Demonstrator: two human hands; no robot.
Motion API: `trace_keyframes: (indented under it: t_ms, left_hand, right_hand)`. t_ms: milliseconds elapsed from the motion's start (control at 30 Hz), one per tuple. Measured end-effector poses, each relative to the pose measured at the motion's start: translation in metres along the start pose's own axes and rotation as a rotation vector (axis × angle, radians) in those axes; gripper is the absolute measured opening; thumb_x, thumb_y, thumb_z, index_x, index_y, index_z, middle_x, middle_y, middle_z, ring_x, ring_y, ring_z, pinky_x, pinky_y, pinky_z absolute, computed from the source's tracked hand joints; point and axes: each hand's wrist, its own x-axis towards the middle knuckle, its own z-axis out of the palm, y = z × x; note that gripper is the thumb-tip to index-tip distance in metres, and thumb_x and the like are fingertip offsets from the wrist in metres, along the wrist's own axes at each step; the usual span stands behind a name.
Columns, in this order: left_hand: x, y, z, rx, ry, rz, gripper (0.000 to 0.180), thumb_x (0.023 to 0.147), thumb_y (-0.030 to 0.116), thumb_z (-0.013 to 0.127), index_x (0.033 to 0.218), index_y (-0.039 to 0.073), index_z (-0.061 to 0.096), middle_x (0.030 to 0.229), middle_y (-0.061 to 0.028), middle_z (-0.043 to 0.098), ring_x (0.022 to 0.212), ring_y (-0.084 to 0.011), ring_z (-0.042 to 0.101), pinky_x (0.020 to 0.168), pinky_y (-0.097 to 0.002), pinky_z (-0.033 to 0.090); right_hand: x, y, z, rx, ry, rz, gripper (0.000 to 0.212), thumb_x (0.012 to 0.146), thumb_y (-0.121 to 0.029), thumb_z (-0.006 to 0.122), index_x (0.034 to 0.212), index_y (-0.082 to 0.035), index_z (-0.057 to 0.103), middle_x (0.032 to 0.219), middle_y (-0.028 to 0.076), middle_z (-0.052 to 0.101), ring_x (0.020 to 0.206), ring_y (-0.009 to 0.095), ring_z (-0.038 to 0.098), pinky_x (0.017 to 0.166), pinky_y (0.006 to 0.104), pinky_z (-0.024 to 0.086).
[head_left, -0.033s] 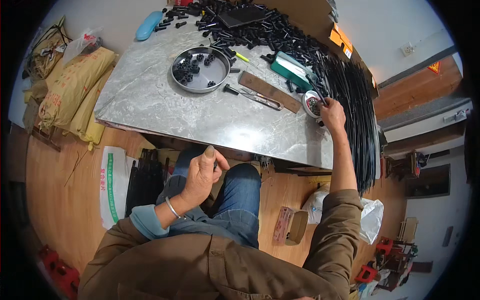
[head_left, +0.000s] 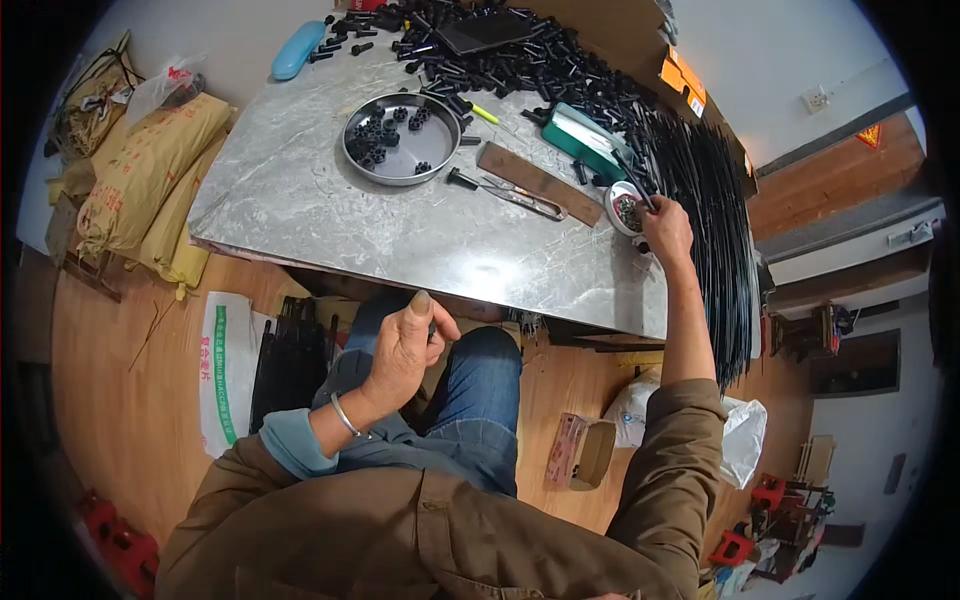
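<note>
My right hand [head_left: 668, 232] reaches to the right side of the table and grips a slim black stick-like tool [head_left: 645, 188]. The tool slants across a small white bowl [head_left: 613, 204] that holds tiny mixed-colour pieces; its exact kind is unclear. Above my lap, in front of the table edge, my left hand [head_left: 405, 345] is closed with the thumb uppermost. A dark bit shows between its fingers, too small to name. Left of the bowl lie a brown flat bar [head_left: 540, 183] and metal tweezers [head_left: 525, 201], with a black bolt-shaped part [head_left: 462, 179] beside them.
A round metal tray [head_left: 405, 178] holds clustered black parts. Many black bolt-shaped pieces [head_left: 480, 70] heap at the back, near a green box [head_left: 583, 143]. Long black rods [head_left: 715, 240] bundle along the right edge. A blue case [head_left: 298, 52] lies back left; yellow sacks [head_left: 150, 180] stand beyond.
</note>
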Motion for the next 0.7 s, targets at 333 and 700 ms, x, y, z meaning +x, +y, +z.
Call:
trace_keyframes:
  t_ms: [333,700]
  left_hand:
    - [0.0,0.009,0.005,-0.086,-0.134,0.004,0.071,0.094,0.065,0.029,0.087,0.0,0.056,0.056,0.0024,0.037,0.05,-0.0052,0.033,0.047,-0.0209,0.029]
    - [-0.012,0.019,0.006,-0.138,-0.179,0.031,0.071,0.09,0.068,0.034,0.09,0.001,0.057,0.057,0.0031,0.038,0.052,-0.0048,0.034,0.047,-0.0201,0.029]
  right_hand:
    - [0.004,0.001,-0.003,-0.051,0.041,-0.04,0.024,0.081,-0.027,0.064,0.089,-0.004,0.065,0.08,0.016,0.066,0.079,0.032,0.065,0.068,0.0409,0.047]
    - [0.006,-0.001,-0.005,0.214,0.012,0.03,0.019,0.078,-0.02,0.064,0.087,-0.004,0.07,0.075,0.01,0.067,0.071,0.019,0.064,0.066,0.0334,0.047]
